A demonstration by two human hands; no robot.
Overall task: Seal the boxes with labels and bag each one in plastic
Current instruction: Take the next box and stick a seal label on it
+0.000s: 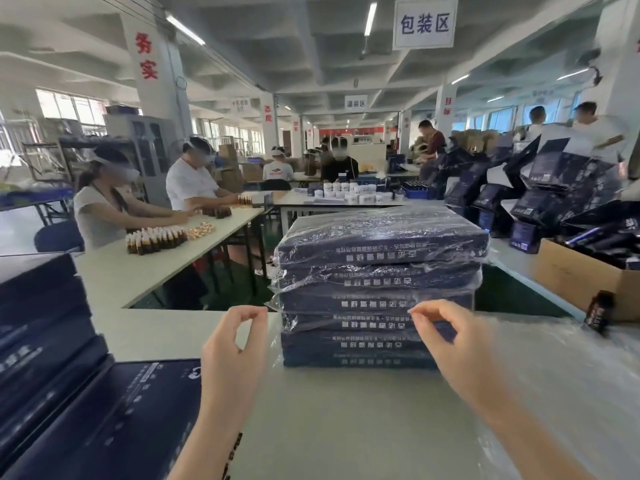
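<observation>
I record left hand (239, 337) and right hand (446, 337) pinched thumb-to-forefinger (whether on clear film, I cannot tell) just near of the centre stack of bagged boxes (377, 271), whose slick wrap could let it slide if nudged.

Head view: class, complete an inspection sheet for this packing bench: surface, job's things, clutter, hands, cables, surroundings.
Surface: pale table.
Job's things: stack of bagged boxes ahead; unbagged boxes at left; loose clear plastic at right.
Clutter: small dark bottle by a cardboard carton, far right.
Hands: left hand and right hand at the stack's front, fingertips pinched; whether they hold film is unclear.
Cables: nothing seen.
Surroundings: seated workers at tables with bottles; hanging sign.
</observation>
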